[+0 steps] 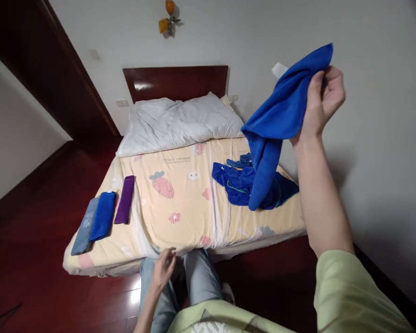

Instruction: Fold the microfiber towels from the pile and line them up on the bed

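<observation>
My right hand (329, 95) is raised at the right, its fingers closed on the upper corner of a blue towel (280, 108). The towel hangs down in loose folds, and a white tag sticks out at its upper left. Its lower end overlaps a crumpled heap of blue cloths (237, 185) on the bed, one with a green edge. My left hand (164, 268) is low, by the front edge of the bed, with loosely bent fingers and nothing in it. On the left of the bed lie a folded purple towel (125, 200), a folded blue towel (104, 216) and a folded grey-blue towel (85, 227).
The bed (190, 203) has a cream sheet with strawberry and flower prints. A white pillow (183, 122) lies before the dark wooden headboard (176, 82). My legs stand against the bed's front edge. A wall lamp (169, 21) hangs above, and dark red flooring (31, 240) surrounds the bed.
</observation>
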Demonstrator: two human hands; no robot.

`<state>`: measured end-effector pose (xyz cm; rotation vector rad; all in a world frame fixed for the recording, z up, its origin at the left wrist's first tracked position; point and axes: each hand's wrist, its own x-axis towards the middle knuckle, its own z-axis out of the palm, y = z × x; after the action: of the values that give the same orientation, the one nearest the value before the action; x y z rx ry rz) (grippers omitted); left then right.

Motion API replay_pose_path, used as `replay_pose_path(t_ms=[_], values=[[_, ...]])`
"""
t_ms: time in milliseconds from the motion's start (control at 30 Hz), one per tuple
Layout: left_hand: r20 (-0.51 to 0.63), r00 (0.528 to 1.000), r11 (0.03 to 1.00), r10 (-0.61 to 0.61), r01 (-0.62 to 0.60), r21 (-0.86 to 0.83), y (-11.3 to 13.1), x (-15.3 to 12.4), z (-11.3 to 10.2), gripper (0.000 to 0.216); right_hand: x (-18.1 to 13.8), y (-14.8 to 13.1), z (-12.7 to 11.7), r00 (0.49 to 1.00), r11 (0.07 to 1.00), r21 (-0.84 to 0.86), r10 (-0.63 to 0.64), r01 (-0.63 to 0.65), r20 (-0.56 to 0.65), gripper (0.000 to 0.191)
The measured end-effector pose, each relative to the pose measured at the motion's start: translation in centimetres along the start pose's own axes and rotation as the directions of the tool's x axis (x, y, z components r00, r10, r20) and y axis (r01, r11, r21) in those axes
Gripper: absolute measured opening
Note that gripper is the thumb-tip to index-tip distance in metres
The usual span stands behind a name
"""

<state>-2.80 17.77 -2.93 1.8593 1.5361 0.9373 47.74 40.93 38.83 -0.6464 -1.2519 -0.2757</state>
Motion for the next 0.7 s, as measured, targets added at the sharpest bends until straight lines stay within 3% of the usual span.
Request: replay_pose_path(t_ms=[100,167,300,367,500,600,700], values=[[-0.198,0.961,0.976,0.195,-0.209,-0.055,7.9,3.5,-2.2,0.026,-3.7,-5.8,4.0,0.978,0.997,0.010,0.078,-0.081,0.194,0.041],[-0.294,0.912,0.939,0.285,-0.328,-0.106,12.7,6.1,-3.7,0.039,-7.4,-9.5,6.5,0.928,0.994,-0.052,0.112,-0.100,0.355,0.041],[-0.268,0.885,0.858,0.381,-0.447,-0.255,18.9,10.4,-4.7,0.071,-15.0,-15.3,10.0,0.807,0.991,-0.101,0.128,-0.085,0.577,0.034],[-0.252,0.885,0.847,0.391,-0.453,-0.277,20.3,12.0,-4.5,0.075,-18.0,-17.1,11.0,0.729,0.980,-0.031,0.166,-0.196,0.664,0.034],[-0.343,0.865,0.836,0.365,-0.467,-0.287,21.3,13.8,-5.0,0.058,-21.7,-18.6,11.8,0.604,0.856,0.041,0.328,-0.515,0.726,0.039],[-0.357,0.850,0.817,0.387,-0.496,-0.294,21.7,14.2,-6.6,0.044,-23.1,-18.8,11.9,0.562,0.779,0.049,0.406,-0.625,0.721,0.042],[-0.296,0.850,0.826,0.435,-0.508,-0.246,21.6,14.0,-8.1,0.036,-24.2,-18.8,11.8,0.557,0.729,0.068,0.456,-0.681,0.694,0.044]])
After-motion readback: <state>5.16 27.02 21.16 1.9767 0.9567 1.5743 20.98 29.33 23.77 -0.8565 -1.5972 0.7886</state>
